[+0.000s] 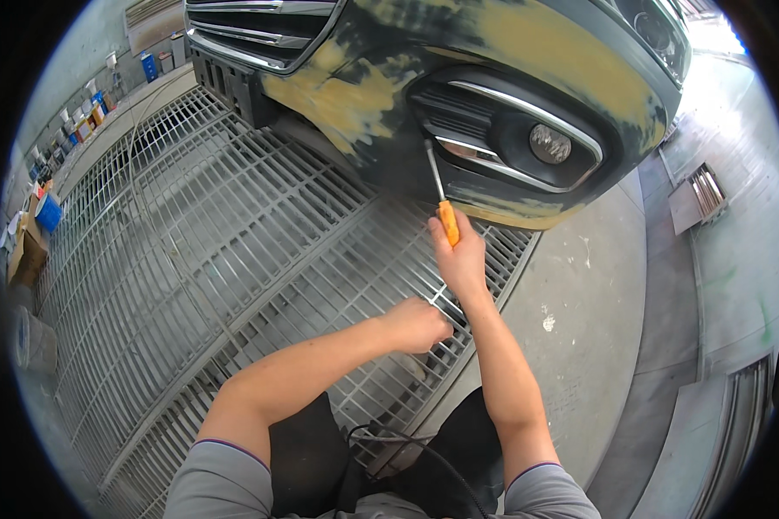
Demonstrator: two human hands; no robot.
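right hand [459, 259] grips orange-handled screwdriver [441, 203], fingers wrapped round handle | tip at fog-light [549, 144] trim of car bumper [459, 78] | left hand [417, 324] curled into fist over floor grating [216, 233]

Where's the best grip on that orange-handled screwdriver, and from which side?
Take the screwdriver by its orange handle, from below, the end toward the person. Its metal shaft points up into the bumper recess beside the fog lamp, so only the handle is free; the right hand wraps it there.
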